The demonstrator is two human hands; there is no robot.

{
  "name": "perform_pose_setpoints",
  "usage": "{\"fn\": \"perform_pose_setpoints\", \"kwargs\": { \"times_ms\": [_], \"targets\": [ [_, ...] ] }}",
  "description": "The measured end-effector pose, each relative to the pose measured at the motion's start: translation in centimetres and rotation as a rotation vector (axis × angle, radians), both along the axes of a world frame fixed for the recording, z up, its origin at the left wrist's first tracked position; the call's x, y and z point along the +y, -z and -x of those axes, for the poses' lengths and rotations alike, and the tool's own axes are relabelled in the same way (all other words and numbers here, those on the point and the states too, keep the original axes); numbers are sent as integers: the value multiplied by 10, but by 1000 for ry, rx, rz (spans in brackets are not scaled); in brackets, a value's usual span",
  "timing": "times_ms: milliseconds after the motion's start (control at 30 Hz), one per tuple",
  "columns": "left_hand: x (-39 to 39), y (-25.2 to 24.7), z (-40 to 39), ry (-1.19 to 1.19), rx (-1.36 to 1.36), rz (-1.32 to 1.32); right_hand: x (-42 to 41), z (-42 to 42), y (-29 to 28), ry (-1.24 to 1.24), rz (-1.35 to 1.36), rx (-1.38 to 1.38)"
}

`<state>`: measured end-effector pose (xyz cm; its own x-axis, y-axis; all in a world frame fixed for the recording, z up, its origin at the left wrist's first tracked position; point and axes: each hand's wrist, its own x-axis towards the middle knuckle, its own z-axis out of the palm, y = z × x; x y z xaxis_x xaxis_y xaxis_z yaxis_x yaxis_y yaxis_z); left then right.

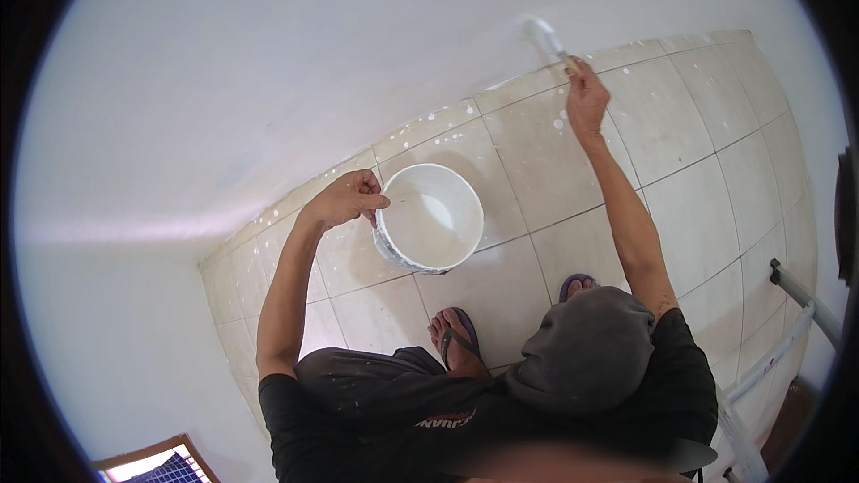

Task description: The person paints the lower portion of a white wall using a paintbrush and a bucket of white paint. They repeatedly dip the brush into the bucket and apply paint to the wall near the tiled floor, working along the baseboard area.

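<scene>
A white plastic bucket [394, 253] hangs or stands over the floor tiles in front of my body; which of the two I cannot tell. My left hand [349, 200] grips its rim on the left side, thumb over the edge. Pale material shows in the bottom, with a bright white patch, and the outer wall bears dried smears. Farther out to the right, my right hand [588, 99] holds a paintbrush [551, 39] by its handle. The brush head is white and blurred, at the white wall [322, 47]; whether its bristles touch the surface is unclear.
White splatters dot the beige floor tiles [590, 194] along the wall's base. An aluminium ladder [772, 362] stands at the right. My sandalled foot [460, 342] is below the bucket. A brown-framed window [161, 463] shows at lower left.
</scene>
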<state>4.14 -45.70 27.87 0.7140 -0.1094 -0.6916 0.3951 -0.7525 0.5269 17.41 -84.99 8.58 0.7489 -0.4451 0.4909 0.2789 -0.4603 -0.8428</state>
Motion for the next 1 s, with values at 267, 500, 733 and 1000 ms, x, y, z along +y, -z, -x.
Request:
{"fn": "perform_pose_setpoints", "kwargs": {
  "times_ms": [267,500,733,1000],
  "targets": [
    [-2,3,-3,19,7,15,8,-2,-6,224,88,-148],
    [1,2,-1,-19,23,54,115,47,-14,-224,32,74],
    [-3,0,-2,19,7,3,163,52,-17,-550,59,-177],
    [-6,1,-3,-13,5,49,53,-16,-8,-220,124,-135]
  ]
}}
